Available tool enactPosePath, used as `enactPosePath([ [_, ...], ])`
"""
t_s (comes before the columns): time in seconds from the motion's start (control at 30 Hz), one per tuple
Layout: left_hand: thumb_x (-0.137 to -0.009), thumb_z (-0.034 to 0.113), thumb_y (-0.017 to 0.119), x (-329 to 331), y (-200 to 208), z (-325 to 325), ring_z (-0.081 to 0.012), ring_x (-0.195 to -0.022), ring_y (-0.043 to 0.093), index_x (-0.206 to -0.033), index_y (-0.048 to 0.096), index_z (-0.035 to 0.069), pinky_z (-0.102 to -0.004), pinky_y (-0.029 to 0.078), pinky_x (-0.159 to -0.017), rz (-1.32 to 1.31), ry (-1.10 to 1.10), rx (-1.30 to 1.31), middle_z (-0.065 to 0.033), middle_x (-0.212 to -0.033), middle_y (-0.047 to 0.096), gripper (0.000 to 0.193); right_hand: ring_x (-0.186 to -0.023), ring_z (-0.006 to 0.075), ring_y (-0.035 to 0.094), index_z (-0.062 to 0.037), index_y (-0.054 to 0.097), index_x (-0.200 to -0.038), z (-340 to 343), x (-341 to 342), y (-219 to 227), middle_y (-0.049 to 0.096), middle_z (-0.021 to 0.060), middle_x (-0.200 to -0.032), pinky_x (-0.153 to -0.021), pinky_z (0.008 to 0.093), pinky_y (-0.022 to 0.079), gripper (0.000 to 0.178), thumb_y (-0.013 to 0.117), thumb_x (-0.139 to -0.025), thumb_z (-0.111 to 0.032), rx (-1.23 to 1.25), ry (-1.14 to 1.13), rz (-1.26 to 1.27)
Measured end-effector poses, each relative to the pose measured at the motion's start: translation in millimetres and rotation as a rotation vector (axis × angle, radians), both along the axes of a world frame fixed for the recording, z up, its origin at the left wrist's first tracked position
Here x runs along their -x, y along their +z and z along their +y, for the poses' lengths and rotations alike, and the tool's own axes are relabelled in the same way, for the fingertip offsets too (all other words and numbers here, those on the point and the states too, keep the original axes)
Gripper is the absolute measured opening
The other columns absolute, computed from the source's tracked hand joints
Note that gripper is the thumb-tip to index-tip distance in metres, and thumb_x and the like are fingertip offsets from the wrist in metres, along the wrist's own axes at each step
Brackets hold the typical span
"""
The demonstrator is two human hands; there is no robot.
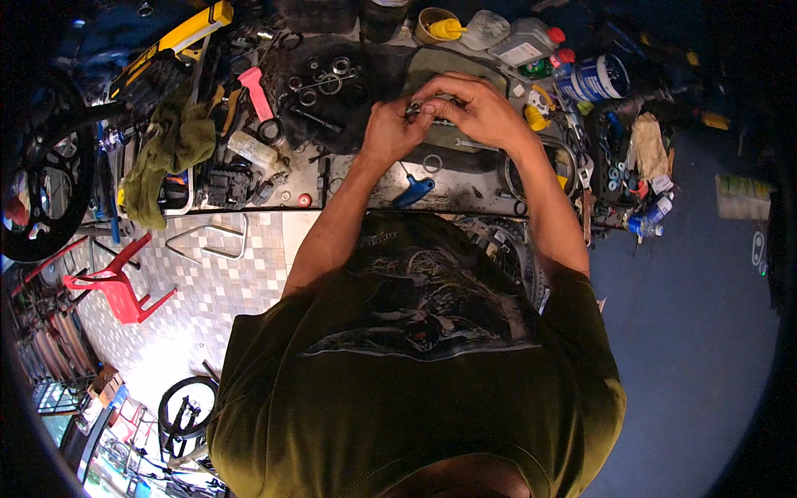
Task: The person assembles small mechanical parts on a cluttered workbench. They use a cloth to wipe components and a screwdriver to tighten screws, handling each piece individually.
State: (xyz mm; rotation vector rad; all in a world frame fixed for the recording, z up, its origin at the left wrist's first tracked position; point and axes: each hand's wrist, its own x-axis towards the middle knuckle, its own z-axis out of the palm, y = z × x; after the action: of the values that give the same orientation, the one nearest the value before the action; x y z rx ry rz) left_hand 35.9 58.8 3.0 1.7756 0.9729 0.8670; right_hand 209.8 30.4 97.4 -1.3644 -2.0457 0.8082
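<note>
Over the workbench (465, 195) my two hands meet, both with bent fingers. Fingers of my left hand (392, 131) are closed round a small dark metal part (413, 109), mostly hidden. My right hand (481, 109) curls over from the other side, its thumb and fingertips at the same part. Just below them lies a blue-handled hex key (413, 192), with a thin metal ring (432, 163) beside it. To the left, a dark mat (353, 54) carries several metal rings (341, 65) and a long metal shaft (317, 120).
Tools crowd the bench: a pink-handled brush (256, 93), an olive rag (170, 153) and a grey bottle with red cap (527, 43). At right stands a blue-and-white tub (602, 79). A red plastic chair (120, 286) and a bicycle wheel (187, 407) are at lower left.
</note>
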Motion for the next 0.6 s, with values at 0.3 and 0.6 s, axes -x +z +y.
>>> enactPosePath([
  [0.3, -0.086, 0.030, 0.069, -2, 0, -2, -0.0370, -0.065, 0.067, -0.099, 0.069, 0.000, -0.0392, 0.051, -0.058, -0.021, 0.020, -0.032, -0.0195, -0.067, 0.063, 0.032, -0.080, 0.0222, 0.065, -0.0084, 0.063, -0.110, -19, 14, -8, 0.071, 0.0071, -0.099, -0.066, 0.0322, 0.049, 0.021, 0.064, -0.096, -0.023, 0.065, -0.184, 0.025],
  [0.6, -0.081, 0.022, 0.066, -2, 1, -1, -0.0438, -0.070, 0.065, -0.089, 0.066, -0.002, -0.0409, 0.051, -0.057, -0.047, 0.029, -0.037, -0.0248, -0.069, 0.062, 0.025, -0.071, 0.0348, 0.065, -0.0100, 0.061, -0.106, -35, 35, 3, 0.068, 0.0149, -0.083, -0.062, 0.0428, 0.050, 0.019, 0.063, -0.096, -0.026, 0.070, -0.358, -0.011],
])
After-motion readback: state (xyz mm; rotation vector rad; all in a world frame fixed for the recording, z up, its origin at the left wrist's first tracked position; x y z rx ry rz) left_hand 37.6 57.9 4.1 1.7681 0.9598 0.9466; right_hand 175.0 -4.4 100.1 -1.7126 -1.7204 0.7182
